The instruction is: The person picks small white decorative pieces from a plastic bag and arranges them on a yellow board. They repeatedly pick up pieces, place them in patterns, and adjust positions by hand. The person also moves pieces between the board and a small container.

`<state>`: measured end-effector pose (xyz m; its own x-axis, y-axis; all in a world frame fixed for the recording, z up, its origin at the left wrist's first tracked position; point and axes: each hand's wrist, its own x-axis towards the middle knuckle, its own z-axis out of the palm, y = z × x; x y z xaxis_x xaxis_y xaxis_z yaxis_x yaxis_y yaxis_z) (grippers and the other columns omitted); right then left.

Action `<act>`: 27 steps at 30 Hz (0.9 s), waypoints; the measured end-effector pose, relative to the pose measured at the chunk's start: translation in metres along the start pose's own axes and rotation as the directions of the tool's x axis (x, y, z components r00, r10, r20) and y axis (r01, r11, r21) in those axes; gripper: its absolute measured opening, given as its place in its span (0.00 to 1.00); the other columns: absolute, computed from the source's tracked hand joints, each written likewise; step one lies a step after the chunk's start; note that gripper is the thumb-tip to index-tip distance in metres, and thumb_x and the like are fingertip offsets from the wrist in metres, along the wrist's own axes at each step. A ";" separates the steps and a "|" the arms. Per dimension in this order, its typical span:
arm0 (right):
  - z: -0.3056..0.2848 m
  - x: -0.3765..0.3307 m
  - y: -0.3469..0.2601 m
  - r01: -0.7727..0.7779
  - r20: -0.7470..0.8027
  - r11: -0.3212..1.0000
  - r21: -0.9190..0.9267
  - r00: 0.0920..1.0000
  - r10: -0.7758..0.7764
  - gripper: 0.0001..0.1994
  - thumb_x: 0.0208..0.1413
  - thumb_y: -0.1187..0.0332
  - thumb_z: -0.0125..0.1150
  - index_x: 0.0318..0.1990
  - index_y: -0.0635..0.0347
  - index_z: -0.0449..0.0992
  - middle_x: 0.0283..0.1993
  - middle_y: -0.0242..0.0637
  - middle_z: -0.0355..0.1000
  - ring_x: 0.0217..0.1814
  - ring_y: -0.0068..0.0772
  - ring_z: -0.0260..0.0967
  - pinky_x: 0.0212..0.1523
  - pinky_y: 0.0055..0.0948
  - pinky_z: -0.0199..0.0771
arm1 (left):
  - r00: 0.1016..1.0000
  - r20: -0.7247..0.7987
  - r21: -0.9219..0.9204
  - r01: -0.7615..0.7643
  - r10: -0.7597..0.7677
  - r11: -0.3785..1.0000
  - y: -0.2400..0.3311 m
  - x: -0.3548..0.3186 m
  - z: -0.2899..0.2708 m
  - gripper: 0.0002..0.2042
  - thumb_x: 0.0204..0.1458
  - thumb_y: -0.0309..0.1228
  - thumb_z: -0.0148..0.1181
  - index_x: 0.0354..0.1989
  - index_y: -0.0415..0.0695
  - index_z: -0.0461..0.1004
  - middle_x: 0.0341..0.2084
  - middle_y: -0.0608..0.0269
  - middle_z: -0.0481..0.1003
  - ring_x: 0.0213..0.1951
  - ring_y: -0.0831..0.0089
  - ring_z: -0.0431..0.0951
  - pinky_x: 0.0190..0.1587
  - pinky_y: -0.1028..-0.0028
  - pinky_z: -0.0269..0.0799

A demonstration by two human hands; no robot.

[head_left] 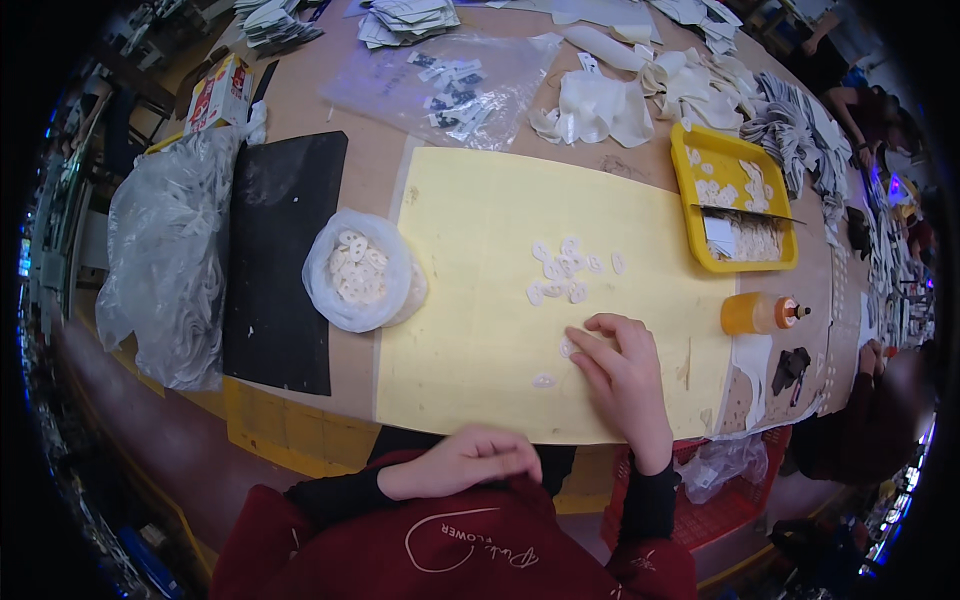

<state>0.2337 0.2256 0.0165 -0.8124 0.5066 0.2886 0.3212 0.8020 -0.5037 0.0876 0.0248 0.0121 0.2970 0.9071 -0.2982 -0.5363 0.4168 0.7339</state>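
Note:
A loose cluster of small white oval pieces with holes [563, 264] lies on the yellow sheet [480, 300]. My right hand [625, 375] rests nearer to me on that sheet, its fingertips pinched on another white oval piece [567, 347]. One more such oval [543, 381] lies flat just left of those fingers. Close to my body, over the table's front edge, is my left hand [470, 462], slightly blurred. Its fingers are curled together, and whatever may be inside them is hidden. A white plastic bag [318, 275] full of similar ovals stands open at the sheet's left side.
A yellow tray [685, 215] with more ovals stands at the right, above an orange-filled bottle [752, 313]. To the left lie a black board [283, 270] and clear plastic bags [165, 260]. Fabric pieces [605, 105] cover the far side. A red crate [700, 520] sits below the table.

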 end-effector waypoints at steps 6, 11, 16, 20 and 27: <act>0.015 -0.005 -0.007 -0.097 0.047 0.990 0.103 0.995 0.092 0.09 0.50 0.77 0.70 0.40 0.61 0.80 0.40 0.37 0.72 0.43 0.43 0.70 0.45 0.38 0.70 | 0.834 0.326 -0.613 0.545 -0.445 0.572 -0.068 0.010 -0.007 0.21 0.73 0.41 0.45 0.60 0.34 0.71 0.28 0.73 0.66 0.28 0.84 0.65 0.32 0.80 0.66; 0.002 -0.001 -0.001 -0.150 0.057 0.970 0.190 0.988 0.142 0.15 0.56 0.73 0.68 0.51 0.61 0.79 0.53 0.43 0.76 0.58 0.47 0.72 0.57 0.40 0.73 | 0.899 0.169 -0.643 0.411 -0.403 0.646 -0.069 0.023 -0.032 0.30 0.74 0.46 0.35 0.73 0.32 0.54 0.67 0.41 0.64 0.69 0.57 0.66 0.73 0.60 0.61; 0.013 -0.015 -0.010 0.151 0.275 0.984 0.094 0.946 -0.171 0.26 0.58 0.68 0.67 0.64 0.62 0.72 0.69 0.44 0.68 0.71 0.46 0.66 0.68 0.41 0.69 | 0.920 0.388 -0.868 0.384 -0.051 0.313 -0.082 0.029 -0.057 0.32 0.74 0.47 0.31 0.75 0.31 0.47 0.72 0.31 0.52 0.74 0.46 0.55 0.76 0.51 0.51; 0.015 -0.039 -0.038 0.218 0.376 0.958 0.184 0.885 -0.273 0.28 0.57 0.66 0.68 0.64 0.64 0.71 0.71 0.44 0.67 0.72 0.47 0.66 0.68 0.45 0.68 | 0.923 0.382 -0.908 0.364 0.050 0.209 -0.088 0.028 -0.056 0.31 0.74 0.46 0.33 0.74 0.32 0.49 0.71 0.31 0.55 0.72 0.51 0.61 0.74 0.53 0.57; 0.022 -0.075 -0.067 0.191 0.406 0.877 0.442 0.828 -0.385 0.23 0.61 0.65 0.65 0.61 0.68 0.73 0.68 0.44 0.69 0.68 0.44 0.69 0.68 0.39 0.70 | 0.974 0.223 -0.922 0.224 -0.042 0.317 -0.138 0.020 -0.076 0.21 0.73 0.41 0.38 0.61 0.36 0.66 0.53 0.48 0.74 0.48 0.63 0.80 0.46 0.65 0.82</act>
<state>0.2619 0.1269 0.0111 -0.9946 -0.0179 0.1021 -0.0885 0.6599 -0.7461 0.1075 -0.0101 -0.1410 0.4878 0.8530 -0.1857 -0.8313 0.3890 -0.3969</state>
